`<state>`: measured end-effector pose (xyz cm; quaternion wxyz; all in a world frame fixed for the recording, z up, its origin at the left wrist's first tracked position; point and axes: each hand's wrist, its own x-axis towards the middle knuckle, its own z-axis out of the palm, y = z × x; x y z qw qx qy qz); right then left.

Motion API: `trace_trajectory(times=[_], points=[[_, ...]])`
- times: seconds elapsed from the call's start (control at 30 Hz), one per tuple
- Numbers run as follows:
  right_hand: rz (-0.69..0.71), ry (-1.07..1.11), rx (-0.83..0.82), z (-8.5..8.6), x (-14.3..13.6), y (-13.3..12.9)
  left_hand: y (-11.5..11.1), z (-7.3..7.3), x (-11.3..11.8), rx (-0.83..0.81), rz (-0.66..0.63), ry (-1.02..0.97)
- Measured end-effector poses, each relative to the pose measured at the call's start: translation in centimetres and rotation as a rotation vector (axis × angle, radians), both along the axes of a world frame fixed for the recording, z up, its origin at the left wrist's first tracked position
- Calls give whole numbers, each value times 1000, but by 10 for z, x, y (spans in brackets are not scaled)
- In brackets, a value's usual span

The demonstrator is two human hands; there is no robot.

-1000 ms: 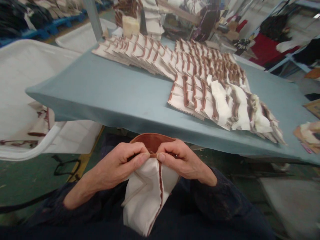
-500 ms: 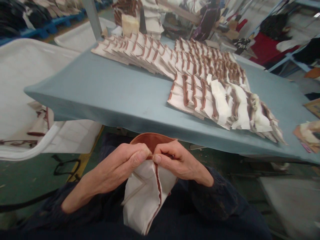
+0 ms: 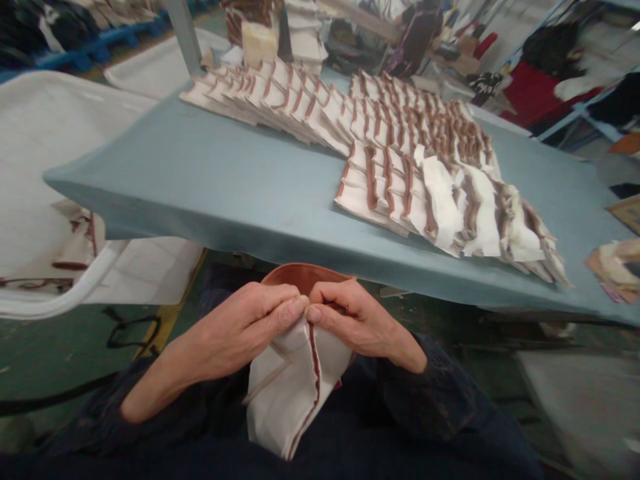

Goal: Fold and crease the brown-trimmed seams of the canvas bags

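Note:
A white fabric piece with brown leather edging [image 3: 285, 407] hangs between my hands, over my lap. A dark red-brown seam runs down its front, and a brown leather curve shows behind my fingers. My left hand [image 3: 260, 320] pinches its upper edge between thumb and fingers. Right beside it, my right hand [image 3: 353, 317] grips the same edge, the two thumbs nearly touching at the top of the seam. The part of the edge under my fingers is hidden.
Rows of similar white pieces with brown edges [image 3: 383, 183] lie overlapped on the blue-covered table [image 3: 225, 173] ahead. A white plastic bin [image 3: 55, 307] with a few pieces inside stands at the left. A metal post [image 3: 183, 37] rises behind the table.
My left hand has shifted slightly right and up, bringing its thumb closer to the right thumb. The fabric piece has risen a little. My right hand stays nearly still.

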<state>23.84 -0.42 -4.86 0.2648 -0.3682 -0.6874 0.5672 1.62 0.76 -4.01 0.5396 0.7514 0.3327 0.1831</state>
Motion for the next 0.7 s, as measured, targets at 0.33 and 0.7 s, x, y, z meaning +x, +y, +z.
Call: trace_trajectory(times=[0.33, 0.7], points=[[-35, -9, -51, -7, 1, -2, -3, -2, 4, 43, 35, 44], [11, -58, -91, -19, 5, -3, -2, -9, 4, 46, 0, 62]])
